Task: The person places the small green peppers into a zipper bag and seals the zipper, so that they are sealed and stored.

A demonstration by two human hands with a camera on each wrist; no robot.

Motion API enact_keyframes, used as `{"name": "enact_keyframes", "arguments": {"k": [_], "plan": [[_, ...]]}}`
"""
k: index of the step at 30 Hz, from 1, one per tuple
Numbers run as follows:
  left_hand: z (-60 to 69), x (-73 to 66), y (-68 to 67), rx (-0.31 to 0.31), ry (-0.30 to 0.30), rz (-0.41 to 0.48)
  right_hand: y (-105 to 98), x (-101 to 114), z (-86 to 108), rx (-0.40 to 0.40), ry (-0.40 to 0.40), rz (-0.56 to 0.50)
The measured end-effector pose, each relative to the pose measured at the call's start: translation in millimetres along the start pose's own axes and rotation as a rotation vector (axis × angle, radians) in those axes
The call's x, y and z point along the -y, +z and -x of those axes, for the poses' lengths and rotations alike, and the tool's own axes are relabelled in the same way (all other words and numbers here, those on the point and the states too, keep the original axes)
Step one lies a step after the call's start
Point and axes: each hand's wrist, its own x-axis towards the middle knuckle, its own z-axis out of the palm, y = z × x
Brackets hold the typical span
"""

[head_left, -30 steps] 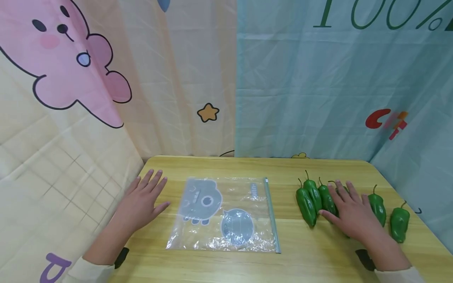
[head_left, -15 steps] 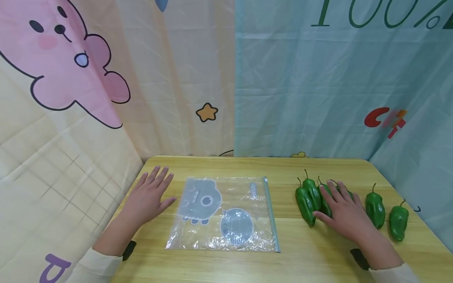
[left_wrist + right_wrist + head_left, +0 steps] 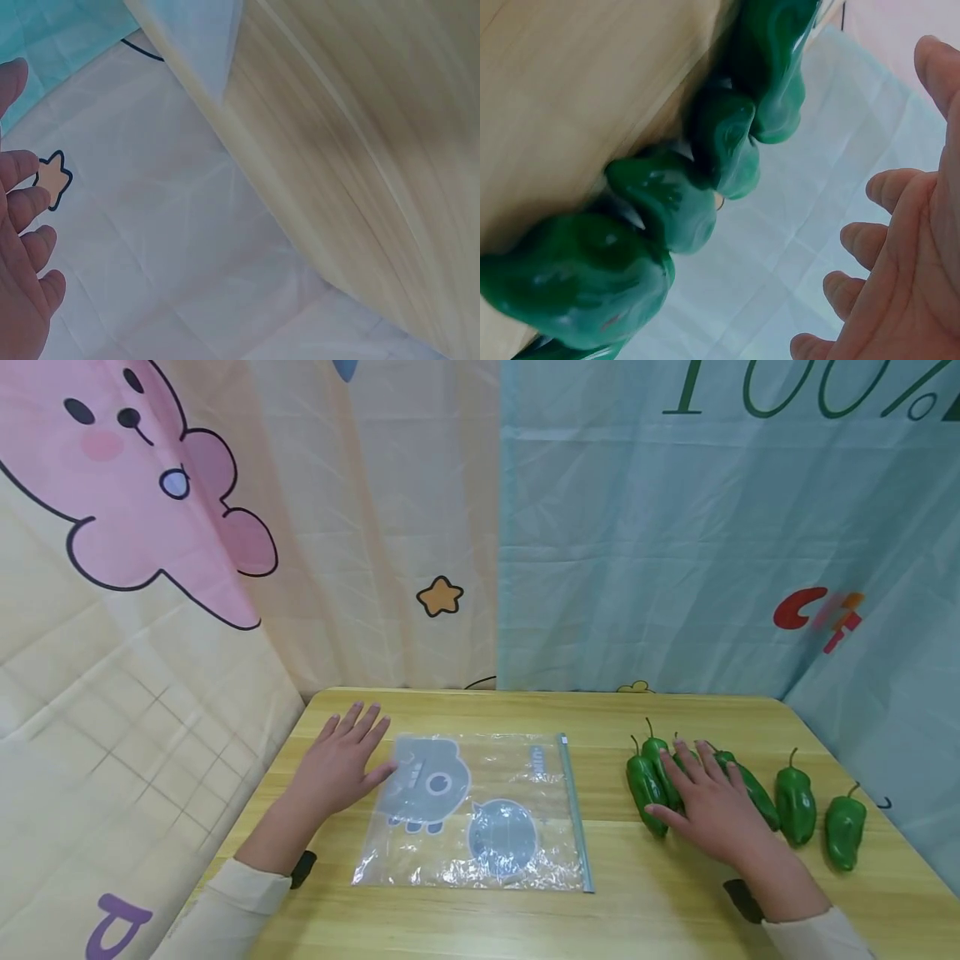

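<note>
A clear zip bag (image 3: 502, 839) with grey-blue cartoon prints lies flat on the table, its slider strip along the right edge. My left hand (image 3: 337, 777), fingers spread and holding nothing, hovers by the bag's left edge; its thumb overlaps that edge in the head view. Several green peppers lie in a row at the right, among them a long one (image 3: 647, 793) and a short one (image 3: 845, 833). Over the row's middle is my right hand (image 3: 712, 810), fingers spread, partly hiding some peppers. The right wrist view shows this hand (image 3: 907, 262) apart from the nearest peppers (image 3: 577, 277).
The pale wooden table (image 3: 450, 927) has a back edge against hanging cloth, cream (image 3: 375, 527) on the left and blue-green (image 3: 637, 552) on the right. A dark band (image 3: 303, 868) shows at the left wrist, another (image 3: 742, 900) at the right.
My left hand has moved right and slightly away from me, up to the bag's edge. My right hand has shifted left across the peppers, uncovering one. Bag and peppers stay put.
</note>
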Motion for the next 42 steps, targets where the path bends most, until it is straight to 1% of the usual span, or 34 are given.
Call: {"name": "enact_keyframes", "arguments": {"k": [5, 9, 13, 18, 25, 28, 33, 37, 42], "plan": [[-11.0, -9.0, 4.8, -0.001, -0.002, 0.024, 1.0, 4.1, -1.5, 0.012, -0.006, -0.005], [-17.3, -15.8, 8.4, 0.019, 0.001, 0.046, -0.6, 12.0, -3.9, 0.011, -0.013, -0.012], [-21.3, -22.9, 10.5, 0.038, 0.011, 0.061, 2.3, 20.9, -8.1, 0.008, -0.034, -0.013], [-30.5, -35.9, 14.2, 0.069, 0.033, 0.075, 6.0, 30.1, -13.8, -0.003, -0.059, -0.015], [-46.2, -62.4, 15.5, 0.121, 0.086, 0.122, 9.8, 35.2, -18.7, 0.003, -0.068, 0.017], [-51.0, -72.5, 15.5, 0.123, 0.105, 0.153, 11.9, 36.1, -20.8, -0.003, -0.09, 0.026], [-56.1, -87.1, 21.7, 0.141, 0.138, 0.16, 18.3, 39.5, -24.3, 0.002, -0.104, 0.029], [-61.4, -102.9, 27.3, 0.164, 0.185, 0.182, 23.6, 43.8, -27.6, 0.007, -0.105, 0.018], [-73.2, -129.6, 31.7, 0.182, 0.275, 0.18, 25.6, 48.3, -32.1, 0.016, -0.103, -0.003]]}}
